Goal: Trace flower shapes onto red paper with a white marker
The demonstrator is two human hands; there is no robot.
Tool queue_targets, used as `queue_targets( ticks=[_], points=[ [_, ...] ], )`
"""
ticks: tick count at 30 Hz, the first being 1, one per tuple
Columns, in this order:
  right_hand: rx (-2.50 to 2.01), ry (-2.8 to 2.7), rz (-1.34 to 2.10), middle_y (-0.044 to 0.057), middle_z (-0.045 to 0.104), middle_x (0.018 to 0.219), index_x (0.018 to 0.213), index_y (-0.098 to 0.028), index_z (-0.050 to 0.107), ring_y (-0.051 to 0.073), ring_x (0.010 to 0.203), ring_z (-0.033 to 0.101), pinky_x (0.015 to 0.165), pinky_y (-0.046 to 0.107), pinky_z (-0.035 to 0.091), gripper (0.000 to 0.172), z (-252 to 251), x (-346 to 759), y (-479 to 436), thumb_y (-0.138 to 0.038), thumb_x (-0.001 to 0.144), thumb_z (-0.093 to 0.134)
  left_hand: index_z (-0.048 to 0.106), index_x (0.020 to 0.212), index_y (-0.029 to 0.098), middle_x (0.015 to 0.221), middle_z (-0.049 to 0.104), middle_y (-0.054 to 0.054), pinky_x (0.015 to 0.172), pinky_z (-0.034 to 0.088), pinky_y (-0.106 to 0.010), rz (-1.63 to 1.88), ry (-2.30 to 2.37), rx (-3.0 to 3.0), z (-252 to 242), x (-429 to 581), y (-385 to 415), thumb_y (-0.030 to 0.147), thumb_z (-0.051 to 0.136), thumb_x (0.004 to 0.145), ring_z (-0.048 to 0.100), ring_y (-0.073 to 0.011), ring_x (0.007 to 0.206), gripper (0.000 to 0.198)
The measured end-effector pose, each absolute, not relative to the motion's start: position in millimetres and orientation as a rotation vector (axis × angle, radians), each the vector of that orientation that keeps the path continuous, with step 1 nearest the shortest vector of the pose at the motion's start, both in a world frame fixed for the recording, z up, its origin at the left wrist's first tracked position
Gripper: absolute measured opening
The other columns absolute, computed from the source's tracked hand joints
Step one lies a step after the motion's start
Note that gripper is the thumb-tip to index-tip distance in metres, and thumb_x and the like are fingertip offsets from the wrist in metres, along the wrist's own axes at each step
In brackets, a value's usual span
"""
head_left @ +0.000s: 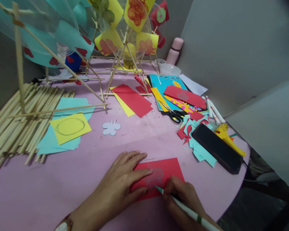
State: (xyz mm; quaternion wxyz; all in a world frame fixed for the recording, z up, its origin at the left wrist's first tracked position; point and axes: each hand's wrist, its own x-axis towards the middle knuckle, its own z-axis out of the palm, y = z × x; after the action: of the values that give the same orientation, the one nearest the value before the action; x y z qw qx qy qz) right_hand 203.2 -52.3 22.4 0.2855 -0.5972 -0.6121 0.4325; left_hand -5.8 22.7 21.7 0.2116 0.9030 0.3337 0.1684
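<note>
A red sheet of paper [172,166] lies flat near the front of the table, with a faint greyish drawing on it. My left hand [125,178] rests on its left side, fingers spread out over the paper and the tabletop. Between the fingers of my right hand [180,199] is a white felt-tip pen [189,211] with a green tip and a green band. The pen's tip meets the paper at the lower edge of the drawing. Beyond my left hand lies a white butterfly-shaped paper cutout [111,127].
Wooden sticks [26,128] and a yellow paper [71,127] with a drawn oval lie left. Stick frames carrying paper-decorated wheels [125,41] stand behind. Scissors [174,115], paper scraps [195,128], a phone [216,147] and a yellow glue gun [228,138] are on the right.
</note>
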Motion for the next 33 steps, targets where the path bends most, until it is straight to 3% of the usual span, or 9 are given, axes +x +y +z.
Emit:
queue_targets(
  ticks=[12,20,25,28,33],
  points=[
    [-1.531,-1.201,1.062,-0.009,0.035,0.049,0.065,-0.024,0.045,0.011,0.045,0.028,0.044,0.023,0.021,0.015,19,198,-58,-0.023,0.078,0.052,0.057,0.121,0.039,0.14,0.045,-0.002,0.097,0.037,-0.053,0.404,0.942,2.52,23,-8,23,0.034,0.066,0.082,0.04,-0.0304,0.124,0.04],
    [-1.471,-1.078,0.859,-0.006,0.051,0.059,0.081,-0.023,0.055,0.011,0.05,0.044,0.046,0.019,0.037,0.006,10,200,-51,-0.027,0.083,0.059,0.047,0.131,0.032,0.14,0.045,-0.006,0.102,0.035,-0.052,0.411,0.935,2.499,25,-10,21,0.046,0.06,0.085,0.038,-0.0283,0.126,0.05],
    [-1.382,-1.001,0.783,-0.001,0.064,0.072,0.094,-0.023,0.055,0.013,0.06,0.056,0.056,0.021,0.046,0.011,12,202,-49,-0.032,0.088,0.058,0.048,0.129,0.031,0.137,0.046,-0.005,0.101,0.04,-0.041,0.502,0.975,2.4,32,-12,20,0.033,0.047,0.094,0.043,-0.0209,0.125,0.035],
    [-1.292,-0.98,0.839,-0.001,0.065,0.068,0.096,-0.023,0.053,0.012,0.053,0.055,0.052,0.022,0.046,0.015,16,200,-49,-0.037,0.094,0.049,0.054,0.121,0.028,0.127,0.054,-0.004,0.096,0.044,-0.033,0.672,1.017,2.363,31,-14,21,0.025,0.041,0.096,0.051,-0.0165,0.116,0.029],
    [-1.292,-0.962,0.755,0.0,0.065,0.074,0.094,-0.023,0.051,0.013,0.059,0.057,0.056,0.024,0.048,0.018,26,198,-47,-0.041,0.094,0.047,0.061,0.108,0.022,0.108,0.062,-0.005,0.088,0.048,-0.03,0.829,1.121,2.372,30,-21,25,0.027,0.043,0.094,0.058,-0.0173,0.102,0.023]
  ],
)
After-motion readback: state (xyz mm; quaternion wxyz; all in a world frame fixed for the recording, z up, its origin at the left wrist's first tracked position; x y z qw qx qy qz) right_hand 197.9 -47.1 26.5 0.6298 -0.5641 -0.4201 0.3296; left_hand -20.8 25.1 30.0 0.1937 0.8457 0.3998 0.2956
